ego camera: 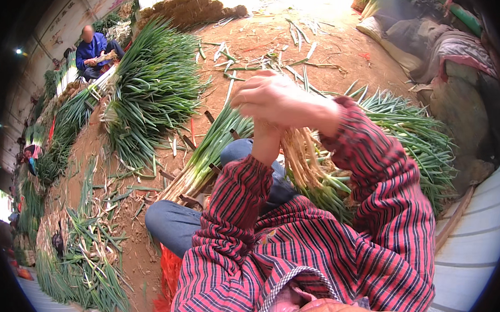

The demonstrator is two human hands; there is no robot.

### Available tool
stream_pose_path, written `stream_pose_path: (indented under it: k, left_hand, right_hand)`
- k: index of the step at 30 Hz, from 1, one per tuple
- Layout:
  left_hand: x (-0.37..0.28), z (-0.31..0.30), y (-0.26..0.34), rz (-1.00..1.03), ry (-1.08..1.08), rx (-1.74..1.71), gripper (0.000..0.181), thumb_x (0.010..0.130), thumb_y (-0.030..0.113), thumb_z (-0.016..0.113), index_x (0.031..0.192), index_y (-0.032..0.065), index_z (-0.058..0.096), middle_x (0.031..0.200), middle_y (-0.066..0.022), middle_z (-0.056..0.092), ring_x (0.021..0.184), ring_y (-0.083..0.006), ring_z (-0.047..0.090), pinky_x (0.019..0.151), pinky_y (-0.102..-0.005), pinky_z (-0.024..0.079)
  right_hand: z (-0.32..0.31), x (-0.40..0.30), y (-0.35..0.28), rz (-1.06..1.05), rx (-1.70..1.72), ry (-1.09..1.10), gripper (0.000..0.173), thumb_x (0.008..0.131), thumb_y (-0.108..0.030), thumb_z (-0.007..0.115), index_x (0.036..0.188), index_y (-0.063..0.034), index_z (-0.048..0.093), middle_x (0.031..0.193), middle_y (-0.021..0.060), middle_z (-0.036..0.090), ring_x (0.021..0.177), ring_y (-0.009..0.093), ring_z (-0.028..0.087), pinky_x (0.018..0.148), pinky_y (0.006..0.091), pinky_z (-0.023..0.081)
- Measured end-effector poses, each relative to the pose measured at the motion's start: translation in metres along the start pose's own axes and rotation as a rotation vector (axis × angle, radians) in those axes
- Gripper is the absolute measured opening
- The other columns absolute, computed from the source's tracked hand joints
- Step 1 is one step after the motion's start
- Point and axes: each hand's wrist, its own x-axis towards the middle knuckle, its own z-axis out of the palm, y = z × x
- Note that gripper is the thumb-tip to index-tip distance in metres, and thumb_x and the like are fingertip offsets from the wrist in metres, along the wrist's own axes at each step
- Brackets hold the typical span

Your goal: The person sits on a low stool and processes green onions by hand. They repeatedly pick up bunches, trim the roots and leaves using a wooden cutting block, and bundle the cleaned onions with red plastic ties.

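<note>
My right hand (278, 97) is raised in front of me, its fingers bent over my left hand (268, 140). The two hands overlap, so what lies between them is hidden. Just right of my left wrist lies a bundle of green onions (303, 157) with brown, withered outer leaves. Another bunch of green onions (207, 152) lies on a low rack with dark metal uprights (188, 143), left of my knee. More green onions (418, 126) are heaped by my right sleeve.
A large stack of green onions (157, 84) stands at the upper left, near a seated person in blue (91, 52). Trimmed leaves (96, 249) litter the dirt floor. Red netting (168, 279) lies beside my left leg. Cloths and sacks (431, 49) are piled at the right.
</note>
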Motion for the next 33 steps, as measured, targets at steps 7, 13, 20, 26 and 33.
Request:
stream_pose_path:
  k: [7,13,20,26,33]
  left_hand:
    - [0.002,0.02,0.06,-0.089,-0.048,0.177,0.022,0.091,0.013,0.07,0.109,0.001,0.066,0.096,-0.0073,0.069,0.089,-0.0184,0.068,0.081,-0.0327,0.056]
    - [0.007,0.066,0.101,-0.024,-0.069,0.168,0.02,0.088,0.011,0.073,0.105,0.0016,0.066,0.093,-0.0079,0.069,0.086,-0.0182,0.068,0.075,-0.0334,0.056]
    - [0.001,0.06,0.117,0.001,-0.038,0.316,0.024,0.091,0.018,0.07,0.107,0.0001,0.066,0.09,-0.0078,0.069,0.089,-0.0189,0.067,0.082,-0.0329,0.055]
    - [-0.012,0.046,0.109,0.19,-0.049,0.336,0.05,0.088,0.005,0.072,0.132,0.0022,0.049,0.113,-0.0055,0.064,0.102,-0.0163,0.063,0.092,-0.0343,0.051]
    - [-0.017,0.05,0.102,0.165,-0.02,0.397,0.047,0.089,0.004,0.07,0.131,-0.002,0.051,0.112,-0.0128,0.068,0.102,-0.0218,0.068,0.09,-0.0363,0.056]
  right_hand:
    - [-0.026,-0.062,0.004,0.348,0.695,0.244,0.089,0.078,-0.019,0.084,0.152,0.0012,0.038,0.153,0.0151,0.046,0.141,0.023,0.042,0.117,0.0377,0.033]
    - [0.037,-0.106,-0.057,0.676,0.982,0.301,0.111,0.066,-0.014,0.089,0.156,-0.0022,0.023,0.146,0.0152,0.047,0.135,0.022,0.045,0.112,0.0362,0.037]
    - [0.075,-0.081,-0.082,0.718,0.425,0.519,0.062,0.074,-0.012,0.078,0.126,-0.0022,0.044,0.093,0.0221,0.066,0.086,0.036,0.068,0.075,0.0416,0.053]
    - [0.056,-0.07,-0.065,0.765,0.368,0.445,0.046,0.07,-0.009,0.077,0.106,-0.0012,0.051,0.083,0.0227,0.066,0.08,0.041,0.068,0.07,0.0446,0.053]
    - [0.058,-0.055,-0.069,0.735,0.363,0.387,0.046,0.071,-0.009,0.076,0.109,-0.0007,0.051,0.091,0.0243,0.065,0.085,0.04,0.067,0.073,0.0452,0.052]
